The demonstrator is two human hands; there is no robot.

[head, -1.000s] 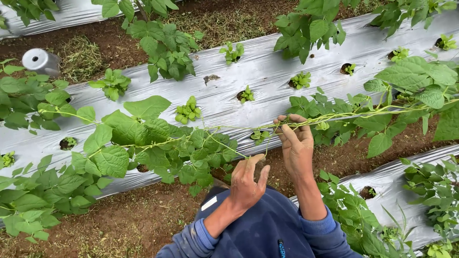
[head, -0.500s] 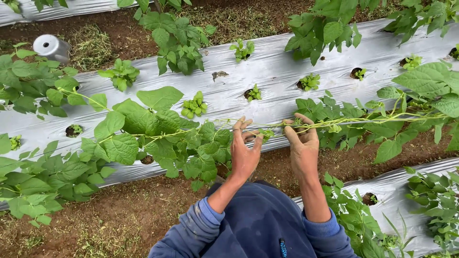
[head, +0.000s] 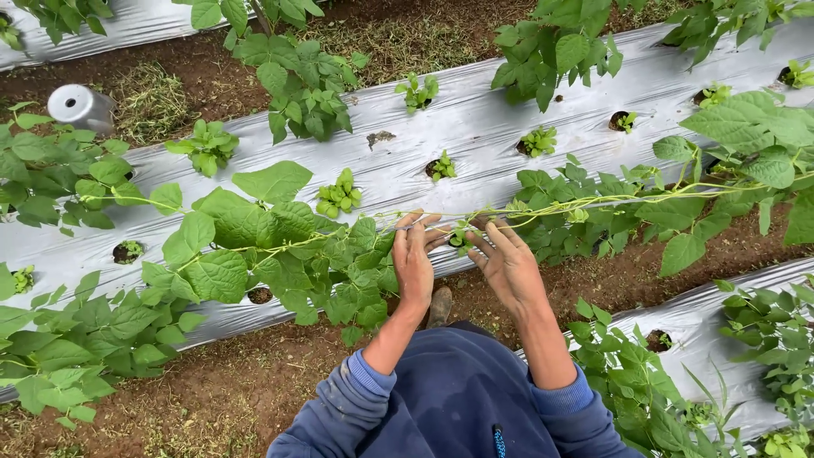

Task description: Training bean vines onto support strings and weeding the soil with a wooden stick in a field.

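A thin horizontal string point(head: 644, 200) runs across the view with green bean vines point(head: 288, 237) twined along it. My left hand point(head: 414, 261) reaches up to the string, its fingers pinching the line and a vine tendril. My right hand point(head: 509, 265) is just to the right, fingers spread and touching the same stretch of vine and string. Both arms wear blue sleeves point(head: 356, 399). Between the hands a small sprig of leaves point(head: 462, 237) shows.
Raised beds covered in silver plastic mulch point(head: 475, 127) run across, with small seedlings point(head: 441, 165) in planting holes. Brown soil furrows point(head: 254, 382) lie between the beds. A grey metal can point(head: 78, 106) lies at the upper left. Another mulched bed point(head: 721, 314) sits at the right.
My left hand rose from below the vines to the string. My right hand shifted left along the string, so both hands now work close together on the vine.
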